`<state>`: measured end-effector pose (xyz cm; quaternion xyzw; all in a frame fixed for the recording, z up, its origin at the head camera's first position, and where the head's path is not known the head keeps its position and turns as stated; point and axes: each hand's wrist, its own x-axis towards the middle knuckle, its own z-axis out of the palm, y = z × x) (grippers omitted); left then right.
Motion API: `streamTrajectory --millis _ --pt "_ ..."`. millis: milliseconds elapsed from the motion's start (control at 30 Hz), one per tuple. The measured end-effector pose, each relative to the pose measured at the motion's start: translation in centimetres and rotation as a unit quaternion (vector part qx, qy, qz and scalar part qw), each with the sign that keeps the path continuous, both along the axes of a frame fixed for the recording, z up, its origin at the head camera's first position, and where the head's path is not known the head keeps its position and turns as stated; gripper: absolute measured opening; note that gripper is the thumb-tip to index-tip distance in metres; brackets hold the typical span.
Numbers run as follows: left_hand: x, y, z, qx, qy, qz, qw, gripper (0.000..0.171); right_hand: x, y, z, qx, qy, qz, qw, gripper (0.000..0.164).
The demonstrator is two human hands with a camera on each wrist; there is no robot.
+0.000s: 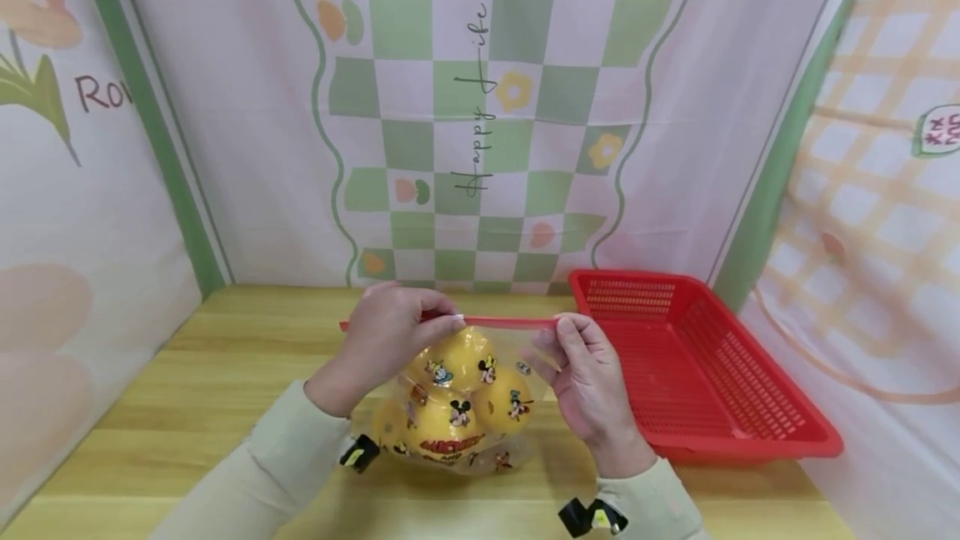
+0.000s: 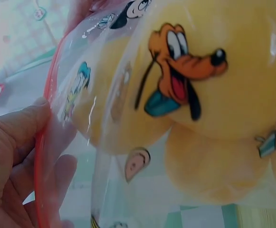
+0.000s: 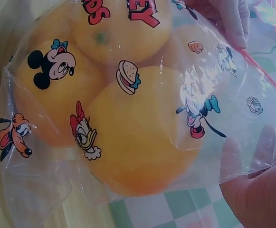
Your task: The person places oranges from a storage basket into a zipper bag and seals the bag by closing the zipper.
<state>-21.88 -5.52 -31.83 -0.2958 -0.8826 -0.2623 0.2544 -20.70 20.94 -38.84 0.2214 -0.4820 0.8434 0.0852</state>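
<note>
A clear zip bag [image 1: 435, 454] printed with cartoon characters holds several oranges [image 3: 142, 137]. Its red zip edge [image 1: 517, 322] runs along the top, nearly level. My left hand [image 1: 390, 340] pinches this edge left of its middle, thumb toward me, and covers part of it. At the right end, my right hand [image 1: 592, 382] grips the zip corner between thumb and fingers, with other fingers showing through the clear plastic. The oranges bunch together in the lower part of the bag, close over the wooden table [image 1: 172, 407]. Close up, the left wrist view shows the printed plastic [image 2: 180, 71] over the fruit.
A red plastic basket [image 1: 750, 442] with slotted sides stands on the table to the right, close beside my right hand. Printed cloth [image 1: 262, 148] hangs behind the table and along both sides. Black wrist cameras sit at both sleeves.
</note>
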Motion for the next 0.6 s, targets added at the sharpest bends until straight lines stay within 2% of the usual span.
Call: streamTrajectory --millis 233,600 --pt "-0.1 -1.0 -0.3 0.007 -0.003 -0.005 1.0000 0.011 0.0 0.0 0.0 -0.002 -0.007 -0.006 1.000 0.019" --pt "-0.3 -2.5 -0.9 0.033 -0.031 -0.015 0.9989 0.012 0.0 0.0 -0.1 -0.003 0.002 0.001 1.000 0.020"
